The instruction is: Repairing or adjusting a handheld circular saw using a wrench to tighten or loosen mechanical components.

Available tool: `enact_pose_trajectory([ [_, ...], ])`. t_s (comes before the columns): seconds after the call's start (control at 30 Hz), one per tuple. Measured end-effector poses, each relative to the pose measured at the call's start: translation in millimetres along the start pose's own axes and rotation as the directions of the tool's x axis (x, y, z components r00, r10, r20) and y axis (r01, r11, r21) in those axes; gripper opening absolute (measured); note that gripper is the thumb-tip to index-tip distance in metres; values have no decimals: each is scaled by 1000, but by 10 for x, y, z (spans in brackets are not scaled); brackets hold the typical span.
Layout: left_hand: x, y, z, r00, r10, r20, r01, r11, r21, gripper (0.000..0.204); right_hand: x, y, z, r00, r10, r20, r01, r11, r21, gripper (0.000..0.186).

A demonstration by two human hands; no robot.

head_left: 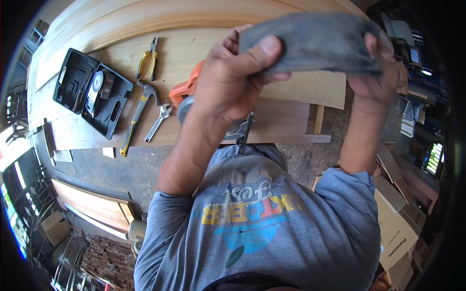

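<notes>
So the left hand [238, 72] is pinching one end of a scuffed dark grey strip [310, 43], thumb on top, while the right hand [378, 68] is gripping the other end, and they're holding it up above the wooden bench [189, 43], partly covering an orange tool [187, 86].

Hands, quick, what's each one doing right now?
Left hand: closed, holding the left end of a dark grey strip.
Right hand: closed, holding the strip's right end.
</notes>
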State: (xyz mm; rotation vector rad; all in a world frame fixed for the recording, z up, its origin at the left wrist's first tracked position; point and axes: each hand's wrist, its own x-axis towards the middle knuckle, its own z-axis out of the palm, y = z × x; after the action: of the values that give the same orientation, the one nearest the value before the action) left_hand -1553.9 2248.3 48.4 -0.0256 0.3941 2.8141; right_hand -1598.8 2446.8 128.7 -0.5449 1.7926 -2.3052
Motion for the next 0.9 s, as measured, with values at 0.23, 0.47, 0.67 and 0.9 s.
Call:
enact_pose_trajectory([
  [0.23,310,-1331,57,974,11,-226,54,959,277,34,-931,166,-1736,973,205,-110,-207,978,-13,18],
  [0.47,758,-2038,-889,889,304,-342,213,386,898,43,-1121,1775,-2763,853,473,-222,-512,840,-179,19],
  [0.67,1166,-2088,-1345,870,473,-140,301,-284,910,40,-1260,3051,-2546,748,546,-378,-533,833,148,19],
  [0.9,1413,-2027,-1388,913,382,143,103,-554,826,31,-1179,3248,-2309,671,619,-408,-518,785,340,18],
])
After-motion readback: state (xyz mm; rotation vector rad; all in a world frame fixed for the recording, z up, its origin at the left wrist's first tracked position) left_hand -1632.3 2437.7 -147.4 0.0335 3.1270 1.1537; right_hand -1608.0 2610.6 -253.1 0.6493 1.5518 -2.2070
